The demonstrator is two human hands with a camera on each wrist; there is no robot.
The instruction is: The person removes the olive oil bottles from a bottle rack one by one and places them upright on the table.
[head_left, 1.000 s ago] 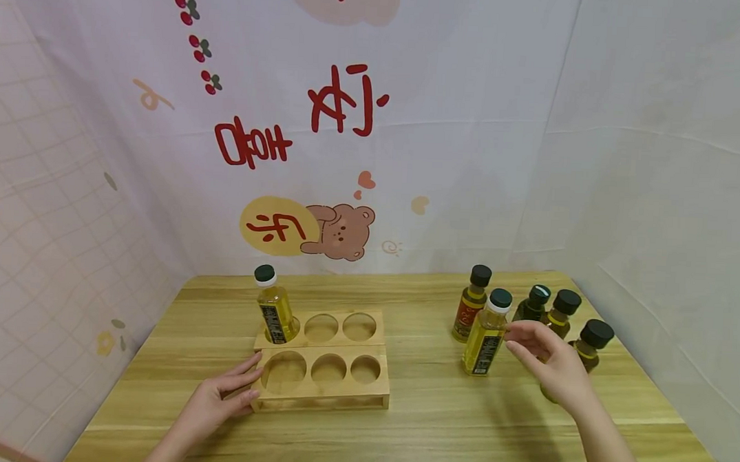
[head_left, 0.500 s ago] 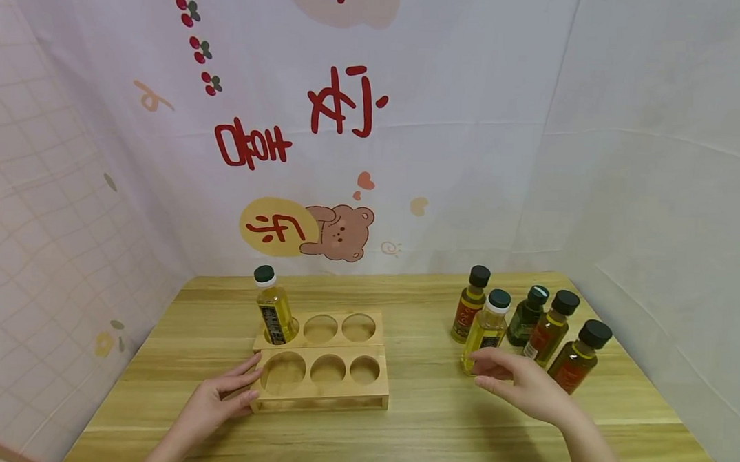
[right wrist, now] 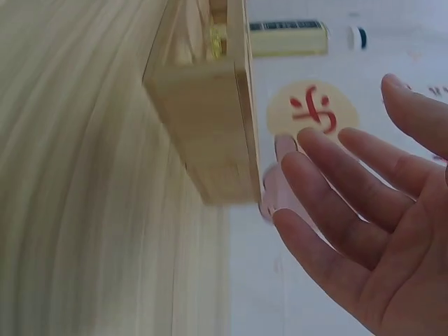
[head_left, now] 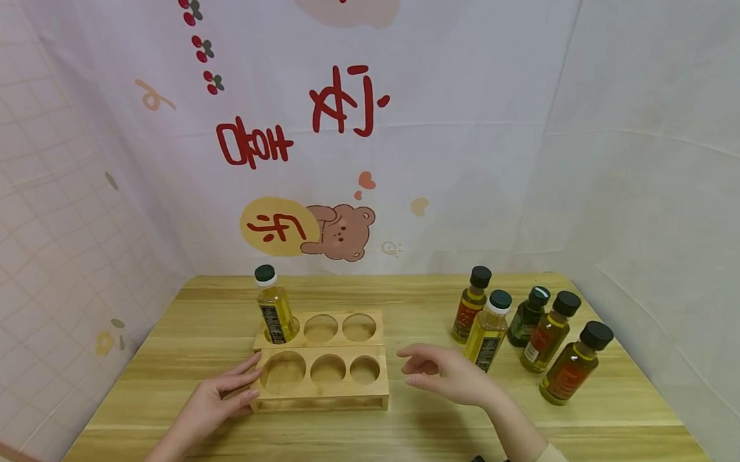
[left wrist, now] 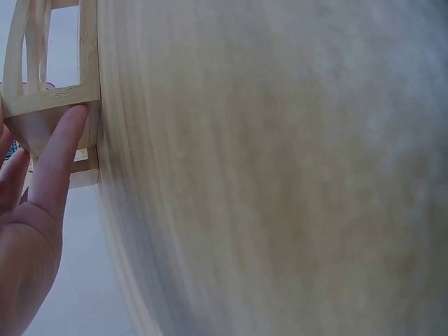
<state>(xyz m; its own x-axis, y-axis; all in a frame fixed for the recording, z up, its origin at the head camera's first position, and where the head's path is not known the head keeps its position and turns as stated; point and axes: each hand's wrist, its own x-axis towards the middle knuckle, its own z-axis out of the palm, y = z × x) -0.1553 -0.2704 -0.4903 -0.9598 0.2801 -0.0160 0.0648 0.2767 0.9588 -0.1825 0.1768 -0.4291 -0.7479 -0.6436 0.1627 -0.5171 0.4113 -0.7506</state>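
A two-tier wooden bottle rack (head_left: 322,396) with round holes stands left of the table's middle. My left hand (head_left: 220,398) rests against its left end; in the left wrist view, a straight digit (left wrist: 59,154) presses the rack's side panel (left wrist: 45,124). In the back-left hole stands an oil bottle (head_left: 277,321) with a green-and-white cap and dark label. Just right of the rack hovers my right hand (head_left: 447,376), holding nothing. Its fingers (right wrist: 343,203) look relaxed and spread in the right wrist view, apart from the rack's right end (right wrist: 203,112).
At the right stand a matching yellow oil bottle (head_left: 485,339), a red-labelled bottle (head_left: 468,312), a small dark green bottle (head_left: 526,323) and two more red-labelled bottles, one (head_left: 545,342) behind the other (head_left: 568,374). A printed cloth wall (head_left: 460,159) borders the table (head_left: 423,440).
My right hand has moved left, from beside the matching yellow oil bottle to the rack's right side. My left hand stays at the rack's left end.
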